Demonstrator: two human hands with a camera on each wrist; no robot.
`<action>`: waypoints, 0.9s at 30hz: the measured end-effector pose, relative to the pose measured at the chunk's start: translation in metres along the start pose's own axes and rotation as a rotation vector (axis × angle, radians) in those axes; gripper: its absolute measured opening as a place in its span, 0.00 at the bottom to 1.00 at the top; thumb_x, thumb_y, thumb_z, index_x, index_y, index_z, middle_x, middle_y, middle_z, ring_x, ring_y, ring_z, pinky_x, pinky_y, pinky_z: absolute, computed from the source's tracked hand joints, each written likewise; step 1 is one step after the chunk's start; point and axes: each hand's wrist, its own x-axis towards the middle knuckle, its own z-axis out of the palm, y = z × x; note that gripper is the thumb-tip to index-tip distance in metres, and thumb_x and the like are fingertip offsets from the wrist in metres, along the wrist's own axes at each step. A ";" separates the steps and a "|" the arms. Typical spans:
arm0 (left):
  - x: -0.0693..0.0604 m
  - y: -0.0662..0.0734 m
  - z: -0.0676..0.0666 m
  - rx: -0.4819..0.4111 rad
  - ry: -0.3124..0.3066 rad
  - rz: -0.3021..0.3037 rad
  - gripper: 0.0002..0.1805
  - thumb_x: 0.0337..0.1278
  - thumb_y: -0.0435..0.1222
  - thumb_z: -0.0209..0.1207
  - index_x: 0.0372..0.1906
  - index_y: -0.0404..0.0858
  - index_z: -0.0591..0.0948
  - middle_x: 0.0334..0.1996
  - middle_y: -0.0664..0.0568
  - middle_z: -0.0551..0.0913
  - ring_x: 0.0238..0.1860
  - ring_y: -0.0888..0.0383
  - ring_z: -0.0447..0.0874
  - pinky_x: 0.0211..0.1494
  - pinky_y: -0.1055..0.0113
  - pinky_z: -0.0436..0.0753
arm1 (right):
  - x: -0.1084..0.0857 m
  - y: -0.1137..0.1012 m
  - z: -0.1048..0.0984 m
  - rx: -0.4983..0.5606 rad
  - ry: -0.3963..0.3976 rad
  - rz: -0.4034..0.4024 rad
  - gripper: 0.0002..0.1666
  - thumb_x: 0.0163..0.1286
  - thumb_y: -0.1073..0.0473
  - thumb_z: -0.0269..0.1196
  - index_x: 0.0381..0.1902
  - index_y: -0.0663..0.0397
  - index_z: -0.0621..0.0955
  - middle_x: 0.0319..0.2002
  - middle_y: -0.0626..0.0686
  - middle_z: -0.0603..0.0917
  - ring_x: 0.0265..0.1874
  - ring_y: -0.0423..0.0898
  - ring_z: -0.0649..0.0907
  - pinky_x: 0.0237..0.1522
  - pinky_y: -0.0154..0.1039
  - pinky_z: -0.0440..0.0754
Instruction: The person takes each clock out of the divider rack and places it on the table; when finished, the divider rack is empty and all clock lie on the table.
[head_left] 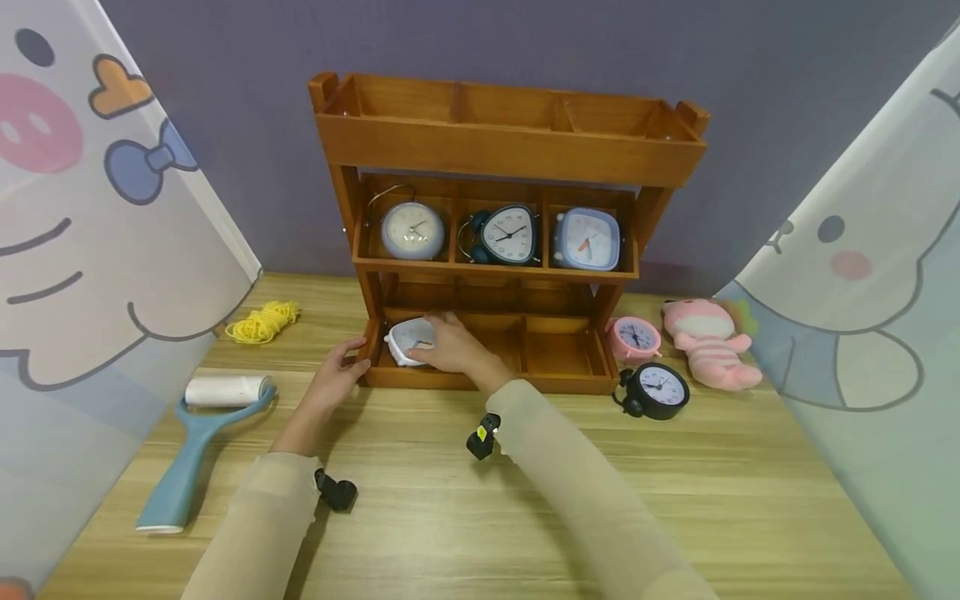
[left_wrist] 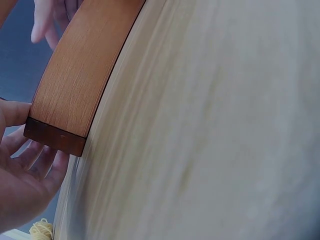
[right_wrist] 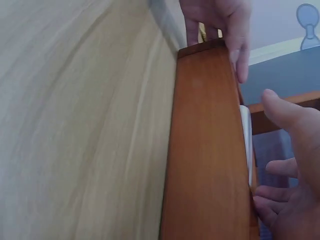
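Fingers spread, right hand spans white squarish clock; left hand grips brown wooden 3-tier rack, seemingly steadying it.

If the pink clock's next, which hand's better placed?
Right, I'd say. The right hand, at the white clock, is nearer the pink clock by the right end of the wooden shelf; the left hand holds the opposite end and would likely cross over.

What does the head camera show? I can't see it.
A person's right grip is at a white clock in the bottom-left compartment of a wooden shelf, while the left grip holds its corner. Three clocks sit one level up; yellow string, a lint roller, a pink clock, a black clock and a plush toy lie nearby.
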 end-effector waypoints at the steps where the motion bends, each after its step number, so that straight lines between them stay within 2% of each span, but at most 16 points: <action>1: 0.000 0.000 0.000 0.003 0.000 0.004 0.28 0.73 0.30 0.48 0.73 0.28 0.57 0.71 0.30 0.54 0.67 0.34 0.58 0.62 0.47 0.67 | 0.003 -0.002 0.003 -0.025 -0.016 0.009 0.49 0.63 0.35 0.64 0.74 0.53 0.63 0.71 0.60 0.61 0.68 0.54 0.64 0.64 0.46 0.65; 4: 0.000 -0.001 0.001 0.000 -0.002 0.009 0.28 0.73 0.30 0.48 0.73 0.28 0.58 0.70 0.30 0.54 0.67 0.34 0.59 0.62 0.47 0.67 | 0.008 -0.006 0.010 -0.085 -0.049 0.028 0.51 0.63 0.33 0.63 0.75 0.53 0.62 0.71 0.59 0.61 0.67 0.54 0.64 0.65 0.45 0.64; 14: -0.001 0.001 0.001 -0.014 -0.004 0.010 0.28 0.73 0.30 0.48 0.73 0.28 0.57 0.71 0.31 0.52 0.67 0.34 0.58 0.63 0.46 0.66 | 0.016 -0.021 0.016 -0.252 -0.079 0.095 0.52 0.64 0.30 0.60 0.74 0.56 0.61 0.69 0.60 0.64 0.66 0.57 0.64 0.65 0.47 0.61; 17: -0.001 0.001 0.000 -0.020 -0.008 0.010 0.29 0.73 0.30 0.48 0.73 0.28 0.56 0.71 0.30 0.52 0.67 0.34 0.59 0.63 0.47 0.66 | 0.018 -0.025 0.017 -0.247 -0.078 0.120 0.52 0.62 0.32 0.61 0.74 0.55 0.62 0.68 0.59 0.65 0.65 0.56 0.64 0.64 0.47 0.62; 21: 0.000 0.001 0.000 -0.012 0.000 0.005 0.28 0.73 0.30 0.48 0.73 0.29 0.57 0.70 0.30 0.53 0.67 0.34 0.60 0.62 0.47 0.66 | 0.019 -0.029 0.020 -0.213 -0.020 0.143 0.50 0.58 0.34 0.64 0.72 0.54 0.65 0.62 0.58 0.69 0.61 0.55 0.68 0.61 0.47 0.64; 27: 0.001 -0.002 0.000 0.005 -0.002 0.000 0.28 0.73 0.30 0.47 0.73 0.30 0.58 0.70 0.30 0.54 0.67 0.35 0.60 0.62 0.47 0.66 | 0.020 -0.031 0.031 -0.178 0.051 0.157 0.51 0.57 0.34 0.66 0.71 0.54 0.66 0.62 0.60 0.66 0.56 0.53 0.70 0.57 0.44 0.69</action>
